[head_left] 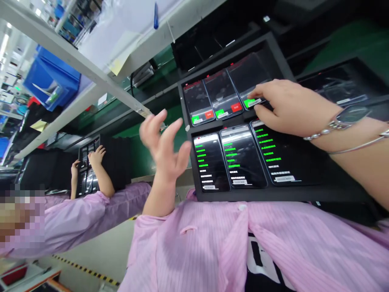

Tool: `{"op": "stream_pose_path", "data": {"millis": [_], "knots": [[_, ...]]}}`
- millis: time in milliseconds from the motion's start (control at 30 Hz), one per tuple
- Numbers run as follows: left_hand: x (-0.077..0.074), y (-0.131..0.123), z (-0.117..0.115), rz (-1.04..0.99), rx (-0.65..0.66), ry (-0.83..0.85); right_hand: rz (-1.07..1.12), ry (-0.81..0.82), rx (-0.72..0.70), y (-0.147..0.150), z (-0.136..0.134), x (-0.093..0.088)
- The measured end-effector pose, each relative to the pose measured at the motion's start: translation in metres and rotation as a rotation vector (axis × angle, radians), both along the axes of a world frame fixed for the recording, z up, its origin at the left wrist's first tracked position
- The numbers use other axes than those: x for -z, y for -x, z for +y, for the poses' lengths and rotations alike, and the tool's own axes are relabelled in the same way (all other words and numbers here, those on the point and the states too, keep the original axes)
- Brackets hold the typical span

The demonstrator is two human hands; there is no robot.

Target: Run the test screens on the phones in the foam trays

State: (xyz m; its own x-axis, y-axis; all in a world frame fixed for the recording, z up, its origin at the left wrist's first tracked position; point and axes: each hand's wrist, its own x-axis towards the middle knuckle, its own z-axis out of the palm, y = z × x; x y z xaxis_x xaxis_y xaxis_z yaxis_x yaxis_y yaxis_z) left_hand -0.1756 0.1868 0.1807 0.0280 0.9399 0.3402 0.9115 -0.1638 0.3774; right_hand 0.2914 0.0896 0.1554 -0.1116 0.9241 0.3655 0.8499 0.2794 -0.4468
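Smartphones lie face up in two rows in a black tray (187,129). My right hand (288,105), wearing a watch and bracelets, reaches over the upper row. Its index fingertip is at the green button of the upper right phone (247,77), its thumb lower and apart. The upper left phone (197,99) and upper middle phone (223,89) show green and red buttons. Below, the left phone (212,162), middle phone (244,156) and right phone (273,158) display lists of green and white text. Left of the tray, my left hand (165,142) is raised, empty, fingers spread.
Another tray (343,87) holding a phone sits to the right, and dark trays (206,48) stand behind. Leftward, a co-worker's hands (97,156) are over another phone tray. A blue bin (51,77) and blue pen (156,16) rest on the shelf above.
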Motion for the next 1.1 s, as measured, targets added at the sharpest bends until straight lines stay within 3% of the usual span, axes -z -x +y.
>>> {"op": "stream_pose_path", "data": {"millis": [100,167,367,567,700,833,1000,1100], "knots": [[0.035,-0.104,-0.024,-0.103,0.39,0.043,0.005,-0.013,-0.022,0.003,0.002,-0.003],[0.043,-0.142,-0.029,-0.14,0.6,0.071,0.002,-0.021,-0.012,0.004,0.003,-0.005],[0.032,-0.158,-0.014,-0.037,0.737,0.095,-0.062,0.034,-0.003,0.003,0.003,-0.003],[0.032,-0.201,-0.008,0.051,0.898,0.119,0.048,-0.049,0.07,0.004,-0.004,-0.01],[0.023,-0.199,-0.015,0.004,0.848,0.128,0.06,-0.048,0.076,0.003,-0.008,-0.012],[0.014,-0.175,-0.045,-0.09,0.759,0.135,0.092,-0.105,0.063,0.003,-0.01,-0.013],[0.024,-0.153,-0.099,-0.271,0.684,0.128,0.134,-0.161,0.071,0.004,-0.017,-0.018],[0.034,-0.143,-0.126,-0.313,0.65,0.214,0.12,-0.213,0.099,0.004,-0.026,-0.026]]}}
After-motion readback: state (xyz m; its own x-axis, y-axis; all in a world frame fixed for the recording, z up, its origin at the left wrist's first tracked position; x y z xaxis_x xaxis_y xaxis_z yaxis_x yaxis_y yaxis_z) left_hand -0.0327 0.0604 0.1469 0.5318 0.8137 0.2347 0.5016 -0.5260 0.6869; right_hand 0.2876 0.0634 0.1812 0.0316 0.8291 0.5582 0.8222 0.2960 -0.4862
